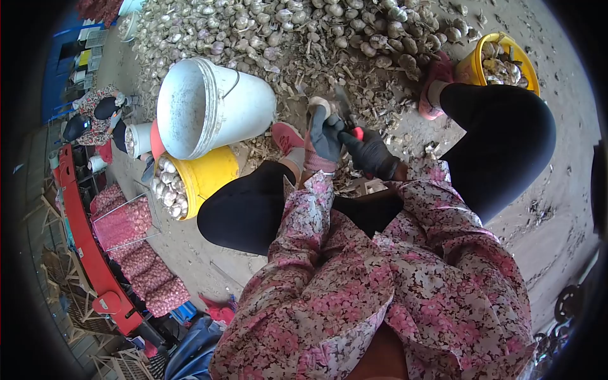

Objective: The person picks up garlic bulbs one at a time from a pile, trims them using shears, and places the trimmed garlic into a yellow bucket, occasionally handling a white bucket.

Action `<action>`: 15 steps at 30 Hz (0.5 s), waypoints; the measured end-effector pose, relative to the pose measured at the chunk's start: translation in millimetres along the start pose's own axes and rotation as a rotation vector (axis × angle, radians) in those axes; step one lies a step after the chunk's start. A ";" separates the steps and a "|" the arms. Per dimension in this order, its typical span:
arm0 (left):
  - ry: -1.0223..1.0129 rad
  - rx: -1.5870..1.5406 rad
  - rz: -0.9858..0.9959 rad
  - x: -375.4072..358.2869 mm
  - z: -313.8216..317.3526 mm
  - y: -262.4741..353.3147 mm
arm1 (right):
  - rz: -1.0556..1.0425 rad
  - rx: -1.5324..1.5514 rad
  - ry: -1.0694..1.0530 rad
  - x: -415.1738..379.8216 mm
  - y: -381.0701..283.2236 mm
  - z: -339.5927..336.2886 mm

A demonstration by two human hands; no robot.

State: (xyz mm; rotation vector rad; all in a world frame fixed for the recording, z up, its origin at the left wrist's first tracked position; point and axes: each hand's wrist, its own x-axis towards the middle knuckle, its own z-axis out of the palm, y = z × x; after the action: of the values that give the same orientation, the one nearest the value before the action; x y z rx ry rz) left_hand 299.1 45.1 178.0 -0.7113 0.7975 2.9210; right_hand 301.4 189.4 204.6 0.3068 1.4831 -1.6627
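Garlic bulb (318,103) pinched in left hand (324,138) fingers; right hand (369,154) fingers clamp shears (347,114).

no lettering, label, brand or number can be read anywhere in this head view. the white bucket (209,104) and both yellow buckets (202,177) show plain, unmarked sides.

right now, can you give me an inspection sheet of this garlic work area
surface: dirt ground littered with husks
job's things: garlic bulb in left hand; red-handled cutter in right hand
clutter: garlic heap, white bucket on its side, two yellow buckets holding garlic
grippers: both gloved, closed on their items
cables: nothing seen
surroundings: another person seated at left, pink mesh sacks
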 end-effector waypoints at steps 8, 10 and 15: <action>0.076 0.536 0.214 -9.4 4.4 33.7 | -0.681 -0.714 0.280 5.7 -5.4 -10.7; 0.084 0.698 0.293 -10.0 13.5 29.8 | -0.697 -0.865 0.343 0.4 -5.7 -14.2; 0.112 1.189 0.456 -4.7 -0.2 25.7 | -0.624 -1.158 0.378 -7.5 -8.4 -16.9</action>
State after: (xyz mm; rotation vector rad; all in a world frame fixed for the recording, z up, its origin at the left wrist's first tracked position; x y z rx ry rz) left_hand 299.7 23.1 192.0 -0.5586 2.5600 1.9887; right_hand 294.0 207.2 211.0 -0.5610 2.7380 -0.8890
